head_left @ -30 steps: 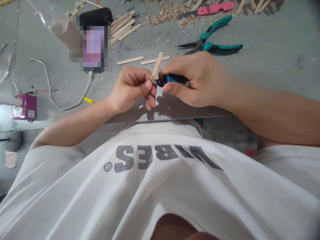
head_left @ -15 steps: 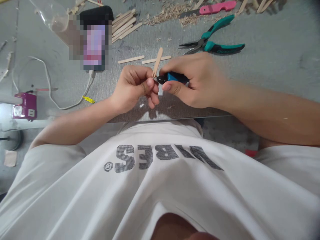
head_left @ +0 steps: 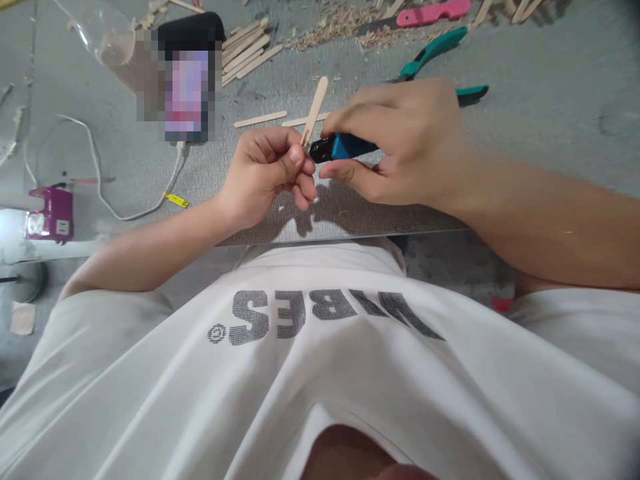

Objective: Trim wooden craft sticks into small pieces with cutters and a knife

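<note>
My left hand pinches the lower end of a wooden craft stick between thumb and fingers. The stick points up and slightly right, and its lower end looks notched or split. In my right hand is a blue-and-black cutter, its black head at the stick's lower end, close to my left thumb. The tip is partly hidden by my left fingers, so I cannot tell whether it bites into the wood. Behind my hands, a thin stick lies on the table, with a second thin stick partly covered.
Green-handled pliers lie beyond my right hand. Farther back are a pink-handled blade, wood shavings and a pile of craft sticks. A phone with a white cable stands left. The table edge is near my body.
My right hand and the cutter have moved slightly up, now covering part of the pliers. The held stick has shifted a little upward with my left hand.
</note>
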